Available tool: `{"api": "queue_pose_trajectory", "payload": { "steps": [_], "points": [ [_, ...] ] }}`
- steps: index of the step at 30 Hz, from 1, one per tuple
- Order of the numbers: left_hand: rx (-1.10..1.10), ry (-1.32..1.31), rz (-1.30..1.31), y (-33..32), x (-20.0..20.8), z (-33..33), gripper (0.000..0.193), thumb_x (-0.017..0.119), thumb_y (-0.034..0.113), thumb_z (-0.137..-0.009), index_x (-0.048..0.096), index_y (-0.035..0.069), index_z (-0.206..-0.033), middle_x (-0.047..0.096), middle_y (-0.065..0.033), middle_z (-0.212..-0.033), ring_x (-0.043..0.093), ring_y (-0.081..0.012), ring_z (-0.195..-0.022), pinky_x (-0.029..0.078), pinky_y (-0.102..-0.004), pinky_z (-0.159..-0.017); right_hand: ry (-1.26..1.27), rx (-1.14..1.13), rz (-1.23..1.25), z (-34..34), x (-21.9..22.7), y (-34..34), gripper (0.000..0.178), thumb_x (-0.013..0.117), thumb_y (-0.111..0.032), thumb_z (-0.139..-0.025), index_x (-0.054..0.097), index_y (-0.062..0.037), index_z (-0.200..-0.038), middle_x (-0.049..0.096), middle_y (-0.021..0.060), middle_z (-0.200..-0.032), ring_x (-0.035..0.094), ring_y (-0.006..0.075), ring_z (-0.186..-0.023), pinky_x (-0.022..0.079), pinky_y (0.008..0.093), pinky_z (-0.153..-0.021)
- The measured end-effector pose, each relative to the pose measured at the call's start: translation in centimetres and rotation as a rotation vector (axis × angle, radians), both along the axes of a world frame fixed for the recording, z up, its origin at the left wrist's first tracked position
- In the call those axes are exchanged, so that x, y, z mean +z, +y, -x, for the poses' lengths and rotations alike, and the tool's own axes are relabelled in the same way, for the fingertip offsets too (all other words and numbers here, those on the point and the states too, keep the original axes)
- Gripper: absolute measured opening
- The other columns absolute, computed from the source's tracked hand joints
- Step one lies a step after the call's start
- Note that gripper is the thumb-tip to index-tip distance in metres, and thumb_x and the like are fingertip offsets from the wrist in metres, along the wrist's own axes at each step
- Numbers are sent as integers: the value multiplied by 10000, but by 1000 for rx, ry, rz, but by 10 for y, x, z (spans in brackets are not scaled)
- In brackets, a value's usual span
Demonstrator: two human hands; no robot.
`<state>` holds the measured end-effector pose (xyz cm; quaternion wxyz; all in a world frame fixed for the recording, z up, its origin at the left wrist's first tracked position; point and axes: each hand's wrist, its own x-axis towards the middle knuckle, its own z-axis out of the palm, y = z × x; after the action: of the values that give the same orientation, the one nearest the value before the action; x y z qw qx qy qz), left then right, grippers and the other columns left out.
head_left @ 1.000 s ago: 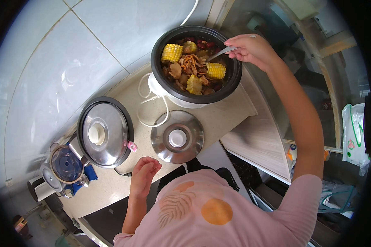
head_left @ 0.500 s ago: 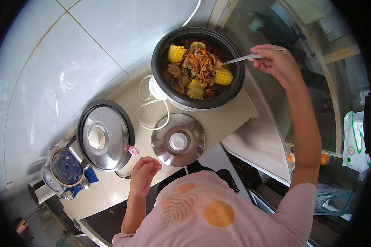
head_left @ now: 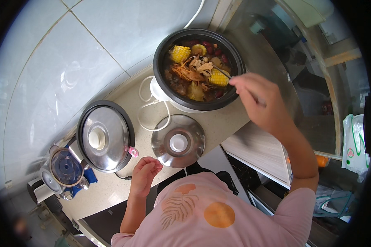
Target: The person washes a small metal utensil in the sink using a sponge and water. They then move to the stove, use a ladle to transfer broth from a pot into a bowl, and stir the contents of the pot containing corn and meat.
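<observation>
My right hand (head_left: 261, 101) is closed around the handle of a metal spoon (head_left: 222, 72) at the right side of a black pot (head_left: 161, 82). The spoon's bowl is among the food and mostly covered by it. In the pot are corn pieces (head_left: 180, 53), red dates (head_left: 217, 52), orange strands (head_left: 184, 73) and brownish chunks in dark broth. My left hand (head_left: 144, 175) hangs curled near the counter's front edge, its fingers drawn in, and nothing shows in them. A steel lid (head_left: 163, 150) with a white knob lies flat just beyond it.
A second pot (head_left: 132, 123) with a steel lid stands at the left, a pink-handled utensil (head_left: 133, 152) at its rim. Behind it is a glass-lidded vessel (head_left: 66, 166). A white cord (head_left: 167, 117) loops over the counter (head_left: 222, 123). Tiled wall (head_left: 107, 29) borders the back, a glass panel (head_left: 272, 61) the right.
My right hand has moved left and down toward the pot, swinging the spoon lower and shifting the food. The orange strands have moved left and more red dates show. My left hand stays put.
</observation>
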<state>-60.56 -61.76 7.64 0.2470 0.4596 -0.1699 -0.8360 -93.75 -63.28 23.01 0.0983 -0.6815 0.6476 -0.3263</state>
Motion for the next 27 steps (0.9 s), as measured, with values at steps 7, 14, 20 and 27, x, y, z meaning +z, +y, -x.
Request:
{"api": "queue_pose_trajectory", "payload": {
  "steps": [7, 14, 20, 27],
  "points": [
    [13, -4, 0, 1, -1, -3, 88, 477, 42, -820, 506, 53, -903, 580, -67, -866, 571, -181, -808, 429, -321, -781, 463, 294, -38, -5, 21, 32, 224, 594, -5, -657, 591, 7, -881, 560, 146, -989, 550, 286, -847, 444, 351, -738],
    [-20, -13, 4, 1, 2, 2, 93, 467, 34, -821, 501, 51, -906, 580, -69, -864, 572, -183, -810, 429, -323, -785, 407, 189, -38, -2, 38, 59, 252, 576, 43, -633, 608, -9, -878, 570, 145, -981, 559, 288, -809, 452, 347, -686],
    [-27, 5, 0, -1, 2, 5, 90, 463, 31, -823, 501, 49, -903, 580, -71, -864, 571, -183, -813, 428, -322, -788, 397, 145, -97, -1, 58, 72, 234, 594, 16, -643, 614, -20, -874, 575, 132, -967, 561, 281, -809, 452, 349, -689],
    [-33, 22, -1, 2, 0, 8, 88, 463, 32, -823, 502, 48, -900, 581, -74, -866, 569, -184, -811, 428, -321, -786, 396, 263, -101, -4, 40, 63, 234, 585, 26, -644, 608, -15, -873, 575, 143, -960, 569, 275, -799, 453, 347, -685]
  ]
}}
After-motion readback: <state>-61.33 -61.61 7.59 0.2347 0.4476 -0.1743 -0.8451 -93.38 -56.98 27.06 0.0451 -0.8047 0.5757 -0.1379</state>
